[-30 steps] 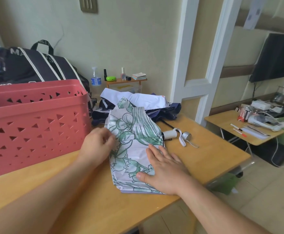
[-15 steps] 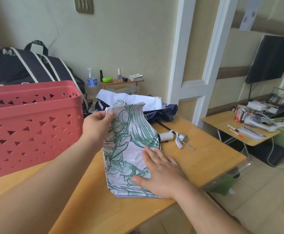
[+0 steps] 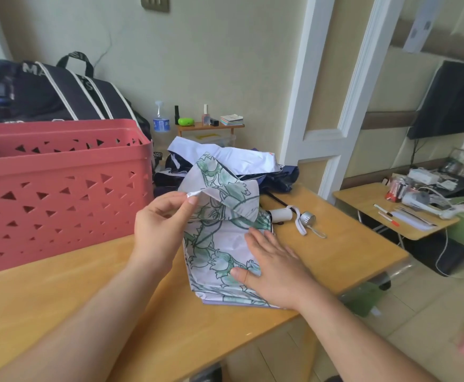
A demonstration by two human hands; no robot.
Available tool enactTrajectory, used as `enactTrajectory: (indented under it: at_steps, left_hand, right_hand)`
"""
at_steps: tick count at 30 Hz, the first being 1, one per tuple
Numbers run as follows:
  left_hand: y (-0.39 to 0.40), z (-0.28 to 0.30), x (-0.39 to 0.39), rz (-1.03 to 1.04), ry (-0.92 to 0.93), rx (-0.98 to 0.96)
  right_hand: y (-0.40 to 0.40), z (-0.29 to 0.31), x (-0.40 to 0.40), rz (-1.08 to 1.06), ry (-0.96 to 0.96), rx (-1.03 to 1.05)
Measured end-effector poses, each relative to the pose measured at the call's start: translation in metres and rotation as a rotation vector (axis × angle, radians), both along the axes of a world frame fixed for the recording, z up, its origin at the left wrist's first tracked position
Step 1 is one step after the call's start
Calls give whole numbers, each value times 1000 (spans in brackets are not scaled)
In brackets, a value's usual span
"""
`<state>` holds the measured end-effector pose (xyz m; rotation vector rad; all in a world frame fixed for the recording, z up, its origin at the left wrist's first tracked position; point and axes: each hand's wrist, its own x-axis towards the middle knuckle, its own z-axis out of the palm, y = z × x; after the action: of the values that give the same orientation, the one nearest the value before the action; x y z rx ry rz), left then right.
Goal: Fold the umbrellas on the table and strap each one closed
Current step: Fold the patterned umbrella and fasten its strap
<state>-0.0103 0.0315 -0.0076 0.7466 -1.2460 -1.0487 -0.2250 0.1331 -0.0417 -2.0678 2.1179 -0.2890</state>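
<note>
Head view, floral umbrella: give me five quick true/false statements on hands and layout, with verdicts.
1. The left hand pinches an edge of the floral umbrella canopy and lifts it. True.
2. The right hand is curled round the white handle. False: it lies flat on the canopy, fingers straight, and the handle lies apart from it.
3. The red basket stands on the table on the left-hand side of the floral umbrella. True.
4. The floral umbrella is already strapped closed. False: its canopy is loose and partly flattened.
5. More umbrella fabric, white and dark blue, lies behind the floral one. True.
</note>
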Motion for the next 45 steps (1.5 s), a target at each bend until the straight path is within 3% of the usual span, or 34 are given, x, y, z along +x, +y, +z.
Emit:
enactTrajectory:
  at_steps: [4, 9, 14, 19, 23, 28, 36, 45]
  left_hand:
    - [4, -1, -1, 3, 9, -5]
    - [4, -2, -2, 21, -11, -25]
    - [6, -4, 1, 24, -55, -48]
    - [7, -8, 7, 43, -132, -102]
    - [3, -9, 17, 74, -175, -105]
    - [8, -9, 21, 54, -397, -211]
    - [12, -1, 28, 95, -720, -643]
    - [4, 1, 45, -104, -897, -726]
  right_hand:
    - [6, 11, -7, -106, -270, -271]
    - [-8, 29, 4, -225, -164, -501]
    - [-45, 38, 35, -229, 22, -521]
    - [-65, 37, 35, -280, -33, -596]
    - [-54, 39, -2, -123, -96, -757]
    - [-27, 64, -41, -20, 0, -826]
    - [4, 57, -44, 100, 76, -833]
    - [34, 24, -27, 135, 15, -691]
